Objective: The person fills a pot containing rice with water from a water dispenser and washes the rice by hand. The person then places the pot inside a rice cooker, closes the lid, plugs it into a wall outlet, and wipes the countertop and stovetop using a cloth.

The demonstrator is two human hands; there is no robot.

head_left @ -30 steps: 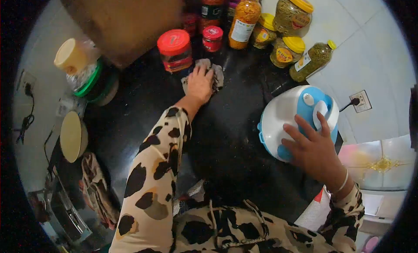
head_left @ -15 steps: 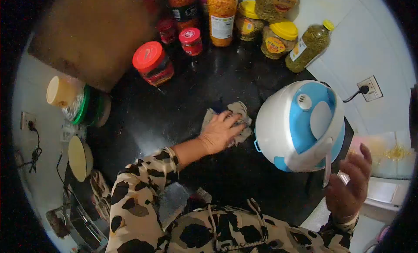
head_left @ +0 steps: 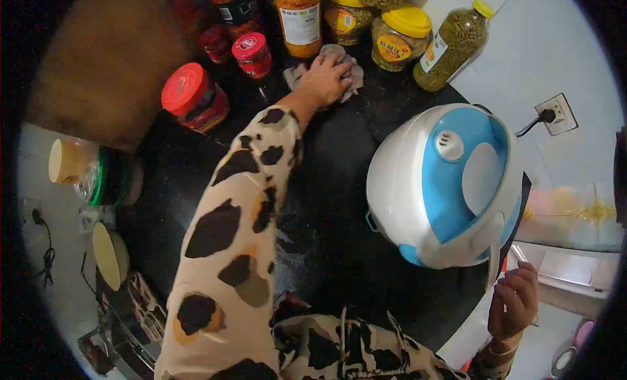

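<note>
Head view: the left hand is holding a cloth against the desk, apparently wiping, a nearby bottle calling for care; the right hand is hanging curled, contents unclear.

Greyish cloth, black counter, white-and-blue cooker, cream sleeve with black-and-tan blotches

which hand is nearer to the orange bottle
Left. The left hand rests on the cloth just in front of the orange bottle; the right hand is farther, by the cooker.
</note>
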